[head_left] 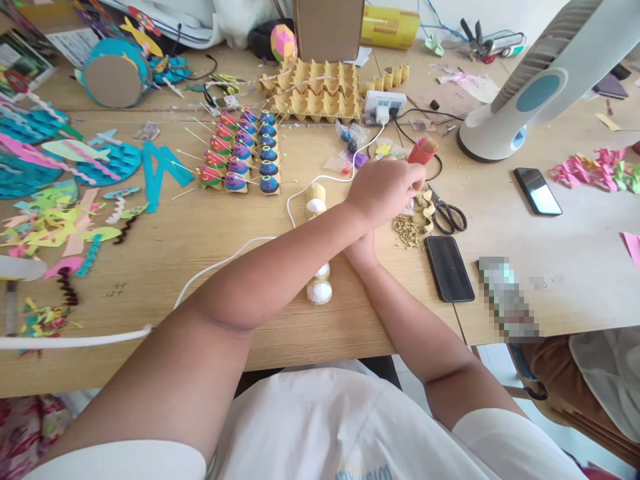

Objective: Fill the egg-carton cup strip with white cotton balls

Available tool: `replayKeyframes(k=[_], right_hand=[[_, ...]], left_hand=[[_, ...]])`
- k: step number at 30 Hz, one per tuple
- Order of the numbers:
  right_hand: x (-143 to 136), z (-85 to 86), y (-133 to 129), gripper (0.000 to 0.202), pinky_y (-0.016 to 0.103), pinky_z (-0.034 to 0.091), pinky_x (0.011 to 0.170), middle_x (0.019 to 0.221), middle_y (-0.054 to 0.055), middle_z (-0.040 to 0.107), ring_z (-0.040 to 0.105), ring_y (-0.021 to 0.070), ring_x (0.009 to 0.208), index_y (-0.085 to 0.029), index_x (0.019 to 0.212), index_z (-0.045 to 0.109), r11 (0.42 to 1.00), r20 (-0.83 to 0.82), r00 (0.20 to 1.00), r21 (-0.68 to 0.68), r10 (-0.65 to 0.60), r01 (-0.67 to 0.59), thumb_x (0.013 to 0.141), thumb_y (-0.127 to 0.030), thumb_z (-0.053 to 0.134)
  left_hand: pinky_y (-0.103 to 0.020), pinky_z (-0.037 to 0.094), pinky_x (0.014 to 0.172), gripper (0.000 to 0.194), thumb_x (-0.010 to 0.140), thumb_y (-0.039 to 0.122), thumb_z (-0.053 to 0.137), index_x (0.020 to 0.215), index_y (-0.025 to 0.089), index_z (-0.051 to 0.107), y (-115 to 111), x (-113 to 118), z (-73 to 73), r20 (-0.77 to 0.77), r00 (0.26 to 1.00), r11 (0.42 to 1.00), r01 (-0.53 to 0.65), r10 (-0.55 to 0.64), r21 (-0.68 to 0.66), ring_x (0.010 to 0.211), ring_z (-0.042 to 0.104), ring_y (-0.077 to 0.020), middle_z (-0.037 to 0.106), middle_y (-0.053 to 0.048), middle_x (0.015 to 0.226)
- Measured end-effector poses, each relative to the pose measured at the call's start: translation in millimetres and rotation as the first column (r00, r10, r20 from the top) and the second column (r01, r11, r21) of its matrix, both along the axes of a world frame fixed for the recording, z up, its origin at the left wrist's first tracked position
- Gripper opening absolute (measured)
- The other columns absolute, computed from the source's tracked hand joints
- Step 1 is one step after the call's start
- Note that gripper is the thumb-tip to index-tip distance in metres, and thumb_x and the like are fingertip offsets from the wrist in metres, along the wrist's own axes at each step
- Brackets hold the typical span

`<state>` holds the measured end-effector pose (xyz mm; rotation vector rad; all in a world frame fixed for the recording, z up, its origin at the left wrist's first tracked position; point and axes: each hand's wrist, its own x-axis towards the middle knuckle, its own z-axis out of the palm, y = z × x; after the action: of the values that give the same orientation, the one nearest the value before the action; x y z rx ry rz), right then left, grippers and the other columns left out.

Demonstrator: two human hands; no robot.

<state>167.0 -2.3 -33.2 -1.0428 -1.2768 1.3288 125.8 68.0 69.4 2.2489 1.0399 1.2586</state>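
My left hand [384, 191] reaches across to the right, its fingers closed and bent down. What they hold, if anything, is hidden. Just beyond the fingertips is a red tube-like piece [424, 151]; whether they touch it I cannot tell. My right hand [361, 251] lies low behind the left wrist, its fingers hidden. Under my left forearm runs a row of egg-carton cups with white tops [320, 291], its middle covered by the arm. Beside the hands are a heap of small tan scraps [407, 230] and black-handled scissors [450, 217].
Painted egg-carton strips [241, 152] with pins stand behind, before plain egg cartons [315, 93]. A white cable [225, 250] crosses the table to a power strip [385, 103]. Right are phones [449, 269] and a white fan [520, 100]; paper cutouts [55, 220] lie left.
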Motion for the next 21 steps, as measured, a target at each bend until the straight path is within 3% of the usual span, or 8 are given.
replayKeyframes(k=[3,6,10,13,17,21], right_hand=[[-0.7,14.3,-1.1,0.026,0.033,0.055,0.078,0.076,-0.001,0.063,0.059,0.0179,0.085,-0.025,0.078,0.062,0.989,-0.026,0.991,0.060,-0.134,0.136,0.084,-0.041,0.082],[-4.0,24.0,-0.7,0.037,0.029,0.052,0.075,0.079,-0.003,0.066,0.056,0.0127,0.074,-0.024,0.085,0.066,0.993,-0.124,0.987,0.038,-0.104,0.109,0.084,-0.057,0.082],[-7.6,28.5,-2.8,0.047,0.028,0.051,0.073,0.085,-0.004,0.065,0.054,0.0109,0.072,-0.026,0.099,0.068,0.998,-0.213,0.975,-0.016,-0.055,0.053,0.077,-0.062,0.090],[-7.8,31.3,-7.4,0.048,0.027,0.050,0.074,0.087,-0.005,0.062,0.054,0.0120,0.075,-0.028,0.100,0.068,0.998,-0.208,0.977,0.035,-0.034,0.042,0.074,-0.057,0.096],[-8.2,35.9,-13.6,0.051,0.028,0.051,0.077,0.090,-0.004,0.064,0.056,0.0135,0.080,-0.028,0.098,0.065,0.994,-0.189,0.982,0.106,-0.005,0.025,0.073,-0.056,0.100],[-7.7,36.3,-14.8,0.056,0.029,0.052,0.075,0.090,-0.003,0.066,0.057,0.0137,0.079,-0.028,0.096,0.066,0.994,-0.152,0.988,0.101,-0.027,0.043,0.069,-0.062,0.102]], left_hand=[[-0.042,0.049,0.088,0.041,0.094,0.046,0.087,0.065,0.025,0.068,-16.7,-38.5,7.9,0.088,0.995,0.998,-0.055,0.056,-0.024,0.082,0.063,-0.0265,0.061,-0.004,0.065],[-0.039,0.052,0.089,0.031,0.099,0.043,0.080,0.075,0.023,0.075,-40.0,-86.0,8.1,0.182,0.973,0.986,-0.128,0.146,-0.105,0.086,0.067,-0.0241,0.075,-0.005,0.079],[-0.032,0.054,0.080,0.018,0.096,0.038,0.077,0.092,0.022,0.083,-73.9,-131.9,-15.1,0.318,0.915,0.945,-0.157,0.248,-0.286,0.084,0.071,-0.0196,0.084,-0.005,0.092],[-0.029,0.053,0.075,0.022,0.090,0.041,0.084,0.100,0.022,0.086,-96.1,-141.8,-39.4,0.401,0.858,0.915,-0.172,0.322,-0.366,0.085,0.072,-0.0182,0.086,-0.006,0.099],[-0.028,0.053,0.073,0.040,0.087,0.062,0.088,0.096,0.023,0.086,-111.6,-139.9,-61.6,0.588,0.743,0.872,0.013,0.319,-0.490,0.083,0.072,-0.0164,0.084,-0.007,0.095],[-0.030,0.042,0.057,0.065,0.089,0.085,0.072,0.106,0.025,0.089,-109.3,-147.2,-68.9,0.704,0.645,0.802,0.232,0.297,-0.551,0.074,0.067,-0.0177,0.084,-0.011,0.096]])
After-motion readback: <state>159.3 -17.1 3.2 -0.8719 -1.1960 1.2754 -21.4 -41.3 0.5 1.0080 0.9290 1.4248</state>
